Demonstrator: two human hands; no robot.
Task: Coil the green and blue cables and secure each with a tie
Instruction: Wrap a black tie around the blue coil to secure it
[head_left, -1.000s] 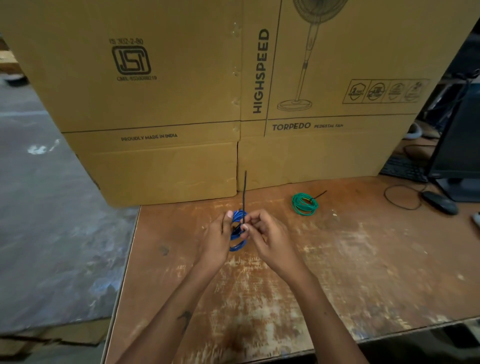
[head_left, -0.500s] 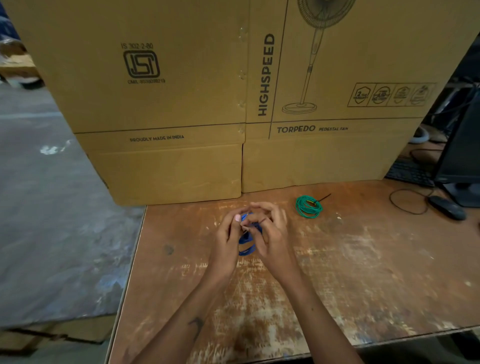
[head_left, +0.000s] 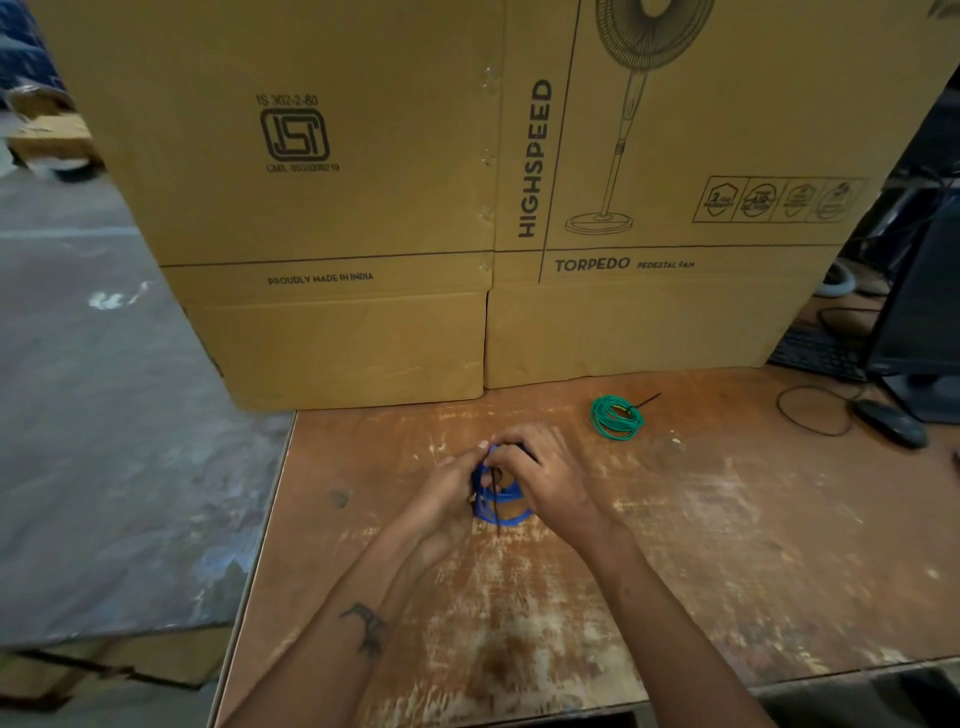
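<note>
A coiled blue cable (head_left: 501, 512) sits low over the worn wooden table (head_left: 701, 545), held between both hands. My left hand (head_left: 447, 493) grips its left side. My right hand (head_left: 545, 478) covers its top and right side, fingers pinched at the coil. A thin black tie (head_left: 496, 499) crosses the blue loops and its tail points down toward me. A coiled green cable (head_left: 616, 419) lies on the table to the right and behind, with a black tie (head_left: 644, 402) around it whose tail sticks out to the right.
A large cardboard fan box (head_left: 467, 208) stands along the table's back edge. At the far right are a black mouse (head_left: 891, 421) with its cord, a keyboard (head_left: 818, 353) and a monitor (head_left: 924, 322). The table's left edge drops to a grey floor (head_left: 104, 415).
The tie's long tail pointed straight up a second ago; now it points down across the coil. Both hands have closed in over the blue cable and lowered it toward the table.
</note>
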